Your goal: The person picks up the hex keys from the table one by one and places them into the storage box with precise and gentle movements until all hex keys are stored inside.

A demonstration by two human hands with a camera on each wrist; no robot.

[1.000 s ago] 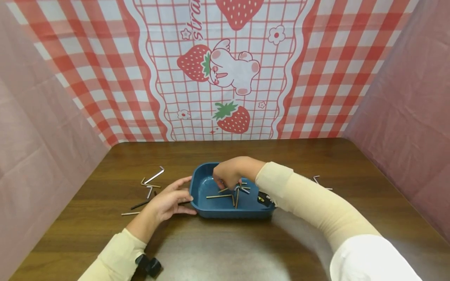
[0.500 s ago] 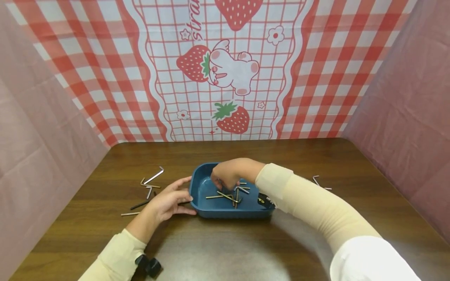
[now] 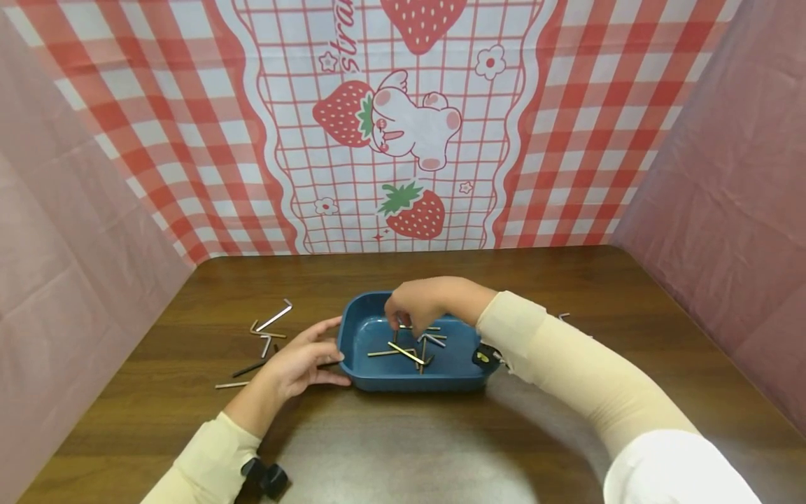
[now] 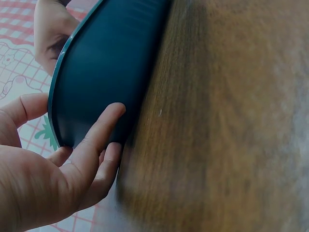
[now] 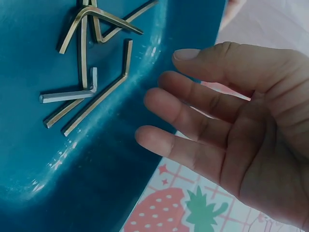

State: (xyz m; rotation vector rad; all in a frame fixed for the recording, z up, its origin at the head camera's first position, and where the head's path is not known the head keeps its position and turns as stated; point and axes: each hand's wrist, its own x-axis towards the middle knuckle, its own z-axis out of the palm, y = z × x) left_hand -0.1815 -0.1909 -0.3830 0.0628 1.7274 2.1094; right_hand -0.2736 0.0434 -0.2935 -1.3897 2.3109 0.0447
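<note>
A blue tray (image 3: 415, 383) stands mid-table with several brass-coloured hex keys (image 3: 406, 353) and a silver hex key (image 5: 67, 96) lying loose inside. My left hand (image 3: 305, 360) is at its left end, with fingers spread against the outer wall; in the left wrist view the fingertips touch the tray (image 4: 96, 72) with the thumb at the rim. Over the tray's far side hovers my right hand (image 3: 422, 301). Its fingers are loosely bent and hold nothing in the right wrist view, close to a brass hex key (image 5: 96, 104) on the tray floor.
Left of the tray, several hex keys lie on the wooden table, among them a silver hex key (image 3: 275, 316) and a black hex key (image 3: 248, 368). Another hex key (image 3: 564, 315) shows past the right sleeve. A checked strawberry cloth (image 3: 415, 140) hangs behind.
A brass hex key that was by my right fingers now lies across the others in the tray. My right hand has lifted slightly and shifted right. My left hand stays at the tray.
</note>
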